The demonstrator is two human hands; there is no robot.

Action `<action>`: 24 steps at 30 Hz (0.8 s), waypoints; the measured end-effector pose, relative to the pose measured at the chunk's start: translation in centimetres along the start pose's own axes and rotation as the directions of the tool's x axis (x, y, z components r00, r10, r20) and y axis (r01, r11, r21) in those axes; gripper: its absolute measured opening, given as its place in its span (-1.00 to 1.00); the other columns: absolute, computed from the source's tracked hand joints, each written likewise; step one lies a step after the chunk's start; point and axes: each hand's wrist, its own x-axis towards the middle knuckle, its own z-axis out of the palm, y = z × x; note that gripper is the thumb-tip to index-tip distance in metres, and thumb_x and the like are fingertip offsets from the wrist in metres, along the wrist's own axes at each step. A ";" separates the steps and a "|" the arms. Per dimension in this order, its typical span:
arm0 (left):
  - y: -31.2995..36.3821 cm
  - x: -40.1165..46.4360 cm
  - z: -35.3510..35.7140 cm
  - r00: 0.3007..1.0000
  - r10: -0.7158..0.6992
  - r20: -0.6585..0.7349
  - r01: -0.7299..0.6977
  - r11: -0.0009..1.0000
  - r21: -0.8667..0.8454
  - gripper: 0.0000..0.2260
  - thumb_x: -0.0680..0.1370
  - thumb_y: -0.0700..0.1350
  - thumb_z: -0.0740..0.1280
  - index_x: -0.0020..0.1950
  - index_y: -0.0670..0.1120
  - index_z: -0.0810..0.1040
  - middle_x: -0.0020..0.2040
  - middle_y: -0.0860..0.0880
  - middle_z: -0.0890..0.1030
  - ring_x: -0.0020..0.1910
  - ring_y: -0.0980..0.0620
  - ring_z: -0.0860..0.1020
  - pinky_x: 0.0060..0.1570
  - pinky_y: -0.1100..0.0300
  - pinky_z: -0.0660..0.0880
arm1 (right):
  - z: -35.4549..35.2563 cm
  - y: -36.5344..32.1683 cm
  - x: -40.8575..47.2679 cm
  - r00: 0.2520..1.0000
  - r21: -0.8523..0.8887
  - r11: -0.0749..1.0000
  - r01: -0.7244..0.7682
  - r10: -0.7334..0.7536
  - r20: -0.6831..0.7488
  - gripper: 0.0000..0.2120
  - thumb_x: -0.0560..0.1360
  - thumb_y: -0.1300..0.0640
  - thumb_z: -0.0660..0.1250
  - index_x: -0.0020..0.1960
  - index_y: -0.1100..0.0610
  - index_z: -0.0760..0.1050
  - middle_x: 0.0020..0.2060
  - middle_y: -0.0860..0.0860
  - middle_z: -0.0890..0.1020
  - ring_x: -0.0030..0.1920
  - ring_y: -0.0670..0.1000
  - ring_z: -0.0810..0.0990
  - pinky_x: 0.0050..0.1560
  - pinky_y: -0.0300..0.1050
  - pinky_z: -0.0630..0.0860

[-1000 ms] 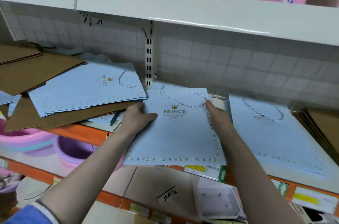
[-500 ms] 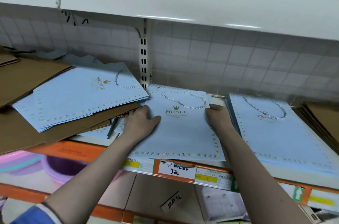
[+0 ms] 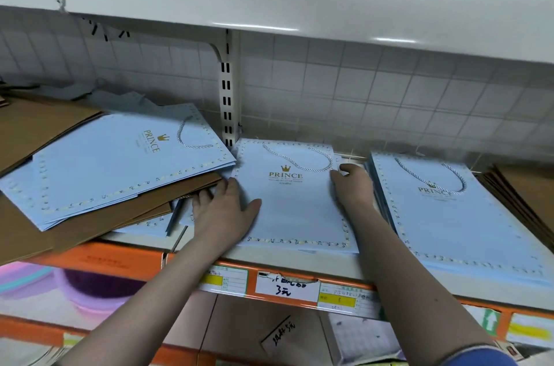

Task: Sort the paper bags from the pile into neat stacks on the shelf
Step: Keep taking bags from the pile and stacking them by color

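Now squaring the middle stack of light-blue paper bags (image 3: 295,206) on the white shelf (image 3: 269,259), and going left to right: lying far left, a jumbled pile (image 3: 99,173) of blue bags mixed with brown kraft sheets (image 3: 36,131), tilted and overhanging the orange shelf edge (image 3: 99,257), still waiting to be sorted. Resting just beside it, the left hand (image 3: 223,212), fingers spread flat and relaxed, pressing the left edge of the stack, thumb lying on the top bag, pinching nothing. Sitting between the hands, the top bag with its gold lettering and rope handle (image 3: 299,161), apparently flat and roughly parallel to the shelf front. Bracing the right edge, the right hand (image 3: 353,188), fingers bent over the side of the stack; whether actually gripping or merely nudging, hard to say. Probably best done by pushing both edges inward together, then tapping the front edge flush, keeping the handle cord tucked flat. Standing near on the right, a second neat blue stack (image 3: 455,215), then more brown bags (image 3: 521,194) at the far edge. Crowding the work, the left pile's corner touching the stack's upper-left corner; likely needing care so no loose sheets slide. Showing below, price labels (image 3: 284,287) and pink and purple basins (image 3: 87,290).
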 end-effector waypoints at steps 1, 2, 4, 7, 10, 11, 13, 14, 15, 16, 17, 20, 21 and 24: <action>0.1 -0.1 0.0 1.000 -0.027 -0.004 0.027 1.000 0.011 -0.34 0.56 0.27 0.07 0.52 -0.10 0.09 0.47 -0.21 0.21 0.39 -0.25 0.21 0.37 -0.05 0.10 | -0.1 0.1 0.0 1.000 -0.011 1.000 -0.007 0.007 0.010 -0.68 0.53 0.23 0.22 0.20 0.42 0.45 0.12 0.29 0.57 0.12 0.27 0.52 0.06 -0.03 0.43; 0.1 -0.1 0.0 0.998 -0.056 -0.007 0.056 0.998 0.015 -0.32 0.55 0.29 0.07 0.52 -0.11 0.10 0.44 -0.25 0.24 0.38 -0.26 0.22 0.37 -0.04 0.11 | -0.4 0.2 -0.1 0.999 -0.024 1.000 -0.010 0.011 0.034 -0.68 0.53 0.23 0.22 0.20 0.41 0.44 0.08 0.28 0.58 0.09 0.27 0.53 0.04 -0.02 0.44; 0.0 0.1 0.0 0.996 -0.087 -0.016 0.088 0.996 0.019 -0.29 0.53 0.32 0.07 0.51 -0.13 0.12 0.40 -0.28 0.29 0.36 -0.25 0.25 0.36 -0.03 0.13 | -0.7 0.3 -0.3 0.995 -0.054 0.998 0.014 -0.008 0.100 -0.73 0.51 0.23 0.22 0.11 0.38 0.49 -0.05 0.25 0.60 0.00 0.26 0.54 -0.07 -0.03 0.45; -0.1 0.2 -0.1 0.996 -0.086 -0.033 0.087 0.996 0.028 -0.30 0.52 0.33 0.07 0.48 -0.13 0.18 0.37 -0.25 0.35 0.34 -0.24 0.30 0.31 0.00 0.20 | -0.7 0.8 -1.3 0.991 -0.095 0.994 0.059 -0.047 0.126 -0.74 0.48 0.22 0.24 -0.35 0.18 0.27 -0.40 0.07 0.35 -0.26 0.12 0.34 -0.38 -0.10 0.19; 0.4 0.0 -0.2 0.997 -0.058 -0.043 0.058 0.998 -0.015 -0.34 0.53 0.29 0.13 0.47 -0.13 0.21 0.36 -0.22 0.37 0.32 -0.23 0.32 0.28 0.01 0.24 | -0.7 1.3 -2.4 0.990 -0.056 0.996 0.069 -0.062 0.131 -0.71 0.49 0.22 0.23 -0.33 0.15 0.20 -0.38 0.02 0.32 -0.26 0.07 0.30 -0.37 -0.11 0.17; 0.7 0.0 -0.3 0.998 -0.046 -0.042 0.045 0.998 -0.045 -0.36 0.53 0.26 0.16 0.46 -0.12 0.22 0.36 -0.22 0.38 0.32 -0.23 0.32 0.26 0.01 0.25 | -0.6 1.3 -2.5 0.989 -0.024 0.998 0.056 -0.052 0.136 -0.76 0.50 0.22 0.23 -0.30 0.16 0.25 -0.36 0.02 0.35 -0.25 0.07 0.32 -0.33 -0.10 0.20; 1.1 0.0 -0.3 0.999 -0.016 -0.037 0.011 0.991 -0.136 -0.41 0.51 0.21 0.23 0.41 -0.12 0.28 0.33 -0.20 0.42 0.30 -0.22 0.34 0.22 0.03 0.29 | -0.6 1.4 -2.7 0.988 0.037 0.999 0.033 -0.038 0.149 -0.79 0.51 0.22 0.23 -0.27 0.17 0.27 -0.35 0.01 0.35 -0.24 0.06 0.33 -0.30 -0.10 0.22; 1.2 0.1 -0.3 0.999 -0.003 -0.037 -0.005 0.979 -0.203 -0.45 0.51 0.18 0.26 0.36 -0.13 0.33 0.29 -0.19 0.45 0.28 -0.21 0.37 0.17 0.04 0.31 | -0.6 1.4 -2.7 0.989 0.054 0.998 0.026 -0.033 0.146 -0.76 0.50 0.23 0.24 -0.29 0.16 0.24 -0.38 0.00 0.32 -0.26 0.06 0.31 -0.33 -0.10 0.20; 1.4 0.1 -0.4 0.999 0.008 -0.041 -0.019 0.962 -0.271 -0.50 0.50 0.15 0.29 0.30 -0.15 0.37 0.25 -0.18 0.48 0.24 -0.20 0.39 0.10 0.07 0.33 | -0.6 1.5 -2.7 0.989 0.064 0.998 0.023 -0.032 0.143 -0.73 0.50 0.23 0.24 -0.31 0.15 0.21 -0.39 -0.01 0.31 -0.26 0.06 0.30 -0.35 -0.10 0.19; 1.5 0.1 -0.5 0.999 0.016 -0.049 -0.031 0.946 -0.322 -0.54 0.49 0.11 0.32 0.24 -0.16 0.41 0.19 -0.17 0.51 0.20 -0.19 0.42 0.03 0.09 0.34 | -0.6 1.5 -2.7 0.989 0.072 0.997 0.012 -0.022 0.149 -0.74 0.50 0.24 0.24 -0.30 0.15 0.23 -0.39 -0.02 0.31 -0.24 0.06 0.32 -0.34 -0.11 0.20; 1.5 0.1 -0.6 0.998 0.020 -0.057 -0.039 0.936 -0.350 -0.58 0.49 0.09 0.33 0.20 -0.17 0.43 0.15 -0.16 0.53 0.17 -0.18 0.44 -0.02 0.11 0.33 | -0.7 1.4 -2.7 0.988 0.082 0.997 0.009 -0.022 0.156 -0.80 0.51 0.24 0.23 -0.26 0.17 0.28 -0.37 -0.02 0.33 -0.21 0.07 0.35 -0.31 -0.11 0.23; 1.7 -0.1 -1.0 0.997 0.021 -0.075 -0.048 0.924 -0.380 -0.62 0.49 0.02 0.36 0.18 -0.21 0.46 0.09 -0.14 0.54 0.16 -0.17 0.46 -0.06 0.11 0.33 | -1.0 0.9 -2.6 0.984 0.079 0.997 0.000 -0.014 0.180 -0.84 0.52 0.23 0.23 0.06 0.28 0.45 -0.18 0.09 0.48 -0.01 0.17 0.48 -0.11 -0.11 0.34; 1.7 -0.2 -1.1 0.997 0.021 -0.079 -0.051 0.915 -0.400 -0.63 0.48 0.00 0.37 0.17 -0.21 0.47 0.08 -0.13 0.55 0.16 -0.17 0.47 -0.07 0.12 0.33 | -1.2 0.7 -2.5 0.983 0.084 0.996 -0.016 0.000 0.185 -0.78 0.52 0.23 0.23 0.12 0.31 0.46 -0.12 0.13 0.50 0.03 0.18 0.49 -0.06 -0.10 0.37; 1.6 -0.5 -1.2 0.995 0.018 -0.098 -0.061 0.887 -0.458 -0.65 0.49 -0.04 0.37 0.18 -0.21 0.49 0.08 -0.11 0.56 0.15 -0.14 0.47 -0.11 0.18 0.29 | -1.2 1.2 -2.1 0.982 0.113 0.993 -0.045 0.023 0.188 -0.92 0.51 0.21 0.25 -0.16 0.15 0.38 -0.32 0.01 0.39 -0.19 0.07 0.39 -0.22 -0.14 0.29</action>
